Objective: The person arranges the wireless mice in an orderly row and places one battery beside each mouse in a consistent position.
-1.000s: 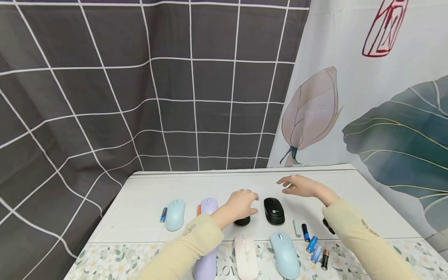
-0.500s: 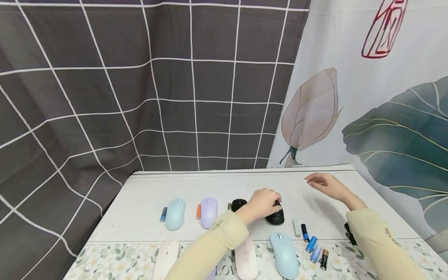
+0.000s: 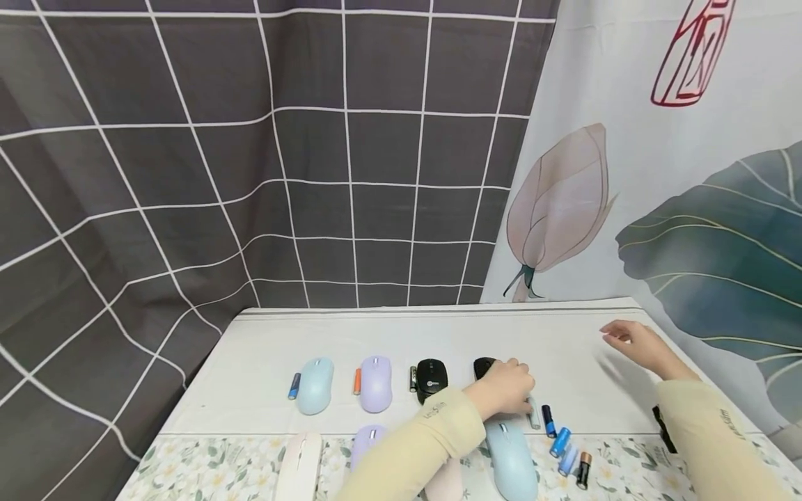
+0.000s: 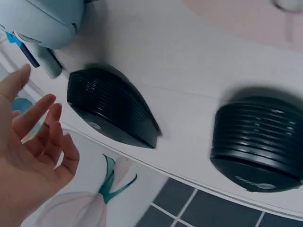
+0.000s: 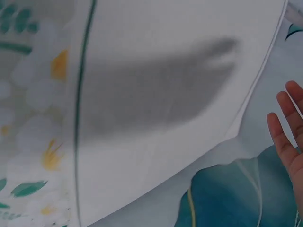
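Observation:
My left hand (image 3: 504, 387) is over the right-hand black computer mouse (image 3: 484, 366), covering most of it in the head view. The left wrist view shows that hand (image 4: 33, 151) with loosely bent fingers and nothing in them, beside the black mouse (image 4: 111, 106). A pale grey-green battery (image 4: 46, 59) lies just beyond the fingertips. Several more batteries, among them a dark blue one (image 3: 548, 421), a bright blue one (image 3: 560, 442) and a black-and-copper one (image 3: 583, 470), lie to the right. My right hand (image 3: 639, 344) hovers above the table's right side, fingers relaxed, holding nothing.
A light blue mouse (image 3: 315, 386), a lilac mouse (image 3: 376, 384) and another black mouse (image 3: 431, 379) stand in a row, each with a battery at its left. Nearer lie a white mouse (image 3: 299, 466) and another light blue mouse (image 3: 512, 460). A grid-patterned curtain (image 3: 382, 216) hangs behind.
My left hand has moved right, from the left black mouse across the right one towards the loose batteries. My right hand has drawn away to the right.

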`<action>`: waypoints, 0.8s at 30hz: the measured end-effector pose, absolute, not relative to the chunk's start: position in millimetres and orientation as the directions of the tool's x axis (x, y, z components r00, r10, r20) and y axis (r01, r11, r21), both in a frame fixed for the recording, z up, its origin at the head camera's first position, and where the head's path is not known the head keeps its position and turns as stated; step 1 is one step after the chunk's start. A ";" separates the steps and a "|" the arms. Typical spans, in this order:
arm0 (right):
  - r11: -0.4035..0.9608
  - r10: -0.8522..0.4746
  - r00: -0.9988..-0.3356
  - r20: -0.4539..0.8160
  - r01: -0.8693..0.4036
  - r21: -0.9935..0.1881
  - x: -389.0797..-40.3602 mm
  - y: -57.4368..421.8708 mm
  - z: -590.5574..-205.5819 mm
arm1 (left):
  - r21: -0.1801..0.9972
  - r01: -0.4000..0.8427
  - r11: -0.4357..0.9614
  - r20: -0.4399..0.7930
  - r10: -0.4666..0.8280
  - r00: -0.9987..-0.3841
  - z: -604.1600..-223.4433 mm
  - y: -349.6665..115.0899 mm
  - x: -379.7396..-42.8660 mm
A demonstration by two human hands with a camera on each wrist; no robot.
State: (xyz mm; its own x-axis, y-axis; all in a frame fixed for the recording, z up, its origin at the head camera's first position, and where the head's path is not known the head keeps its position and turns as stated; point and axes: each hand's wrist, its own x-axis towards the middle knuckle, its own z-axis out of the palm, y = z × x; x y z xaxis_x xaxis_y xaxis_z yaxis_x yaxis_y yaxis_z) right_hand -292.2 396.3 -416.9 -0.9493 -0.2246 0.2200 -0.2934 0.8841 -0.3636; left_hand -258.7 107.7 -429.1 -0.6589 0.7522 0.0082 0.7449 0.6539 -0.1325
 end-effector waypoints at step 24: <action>0.891 -0.174 -0.971 0.165 -0.227 -0.393 -283.0 405.0 -429.8 | -0.219 0.704 0.676 -0.086 0.705 -0.704 -434.1 128.4 -248.0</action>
State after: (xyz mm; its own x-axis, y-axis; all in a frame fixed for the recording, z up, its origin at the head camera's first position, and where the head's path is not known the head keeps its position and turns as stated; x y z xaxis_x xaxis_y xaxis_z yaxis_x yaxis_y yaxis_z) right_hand -283.0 405.0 -429.8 -0.9707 -0.1745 0.1655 -0.2272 0.8910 -0.3931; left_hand -248.0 128.4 -434.1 -0.7037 0.7052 -0.0863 0.7040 0.6757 -0.2187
